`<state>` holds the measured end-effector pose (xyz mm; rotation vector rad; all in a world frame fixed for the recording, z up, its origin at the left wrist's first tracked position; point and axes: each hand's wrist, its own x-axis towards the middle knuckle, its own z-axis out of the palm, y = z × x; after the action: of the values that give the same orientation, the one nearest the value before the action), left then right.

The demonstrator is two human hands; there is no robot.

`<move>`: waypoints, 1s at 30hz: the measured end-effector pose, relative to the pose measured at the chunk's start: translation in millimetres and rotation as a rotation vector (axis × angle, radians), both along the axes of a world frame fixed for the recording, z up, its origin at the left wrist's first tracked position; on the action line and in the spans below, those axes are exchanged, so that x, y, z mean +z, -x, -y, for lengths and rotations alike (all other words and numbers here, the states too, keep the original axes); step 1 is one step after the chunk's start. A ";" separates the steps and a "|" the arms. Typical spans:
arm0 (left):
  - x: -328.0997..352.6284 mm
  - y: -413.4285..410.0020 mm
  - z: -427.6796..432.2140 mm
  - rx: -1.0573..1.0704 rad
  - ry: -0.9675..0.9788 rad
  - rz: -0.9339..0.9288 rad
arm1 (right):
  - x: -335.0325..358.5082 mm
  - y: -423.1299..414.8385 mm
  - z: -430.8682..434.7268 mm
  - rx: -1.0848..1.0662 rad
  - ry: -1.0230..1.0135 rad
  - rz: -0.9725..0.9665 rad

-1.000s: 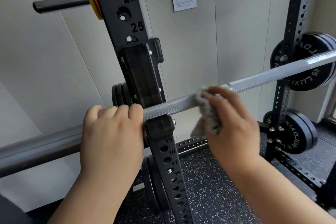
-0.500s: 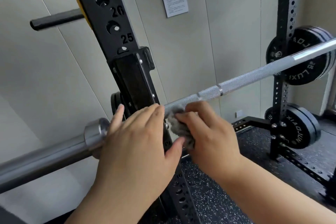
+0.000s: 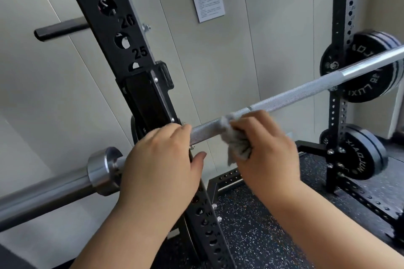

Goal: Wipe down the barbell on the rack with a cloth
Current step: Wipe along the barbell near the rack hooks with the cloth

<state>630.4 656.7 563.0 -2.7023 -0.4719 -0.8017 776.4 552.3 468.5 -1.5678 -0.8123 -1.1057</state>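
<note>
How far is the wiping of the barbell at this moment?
Done: nothing shows which parts are already wiped. In hand: the right hand presses the cloth on the barbell just beside the rack upright; the left hand rests on the bar. Left, probably: the long knurled stretch toward the far upright, and the sleeve.

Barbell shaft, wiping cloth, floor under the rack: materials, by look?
Silver barbell shaft: metal, likely steel; fine cross-hatch knurling, matte, turning smooth and glossy towards the far end.
Grey crumpled cloth, held by the right hand: soft textile, fuzzy nap, maybe microfibre or terry.
Black speckled floor mat: looks like rubber granulate, matte, pale flecks.
</note>
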 end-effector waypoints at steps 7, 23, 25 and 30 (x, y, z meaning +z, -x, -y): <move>9.1 -29.4 19.6 0.100 -0.102 -0.116 | 8.1 1.7 3.2 -0.056 0.203 0.082; 18.8 -33.9 8.4 0.059 0.186 -0.101 | 16.4 -13.4 20.4 0.082 0.114 0.024; 16.3 -33.6 11.9 0.127 0.096 -0.131 | 11.6 -5.0 12.1 0.129 0.192 0.090; 17.3 -33.5 10.8 0.051 0.146 -0.100 | 20.8 -24.9 26.1 0.005 0.100 -0.054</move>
<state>663.9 645.9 580.3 -2.8348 -0.5953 -0.6378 801.3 526.3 489.3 -1.6704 -0.8455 -1.0280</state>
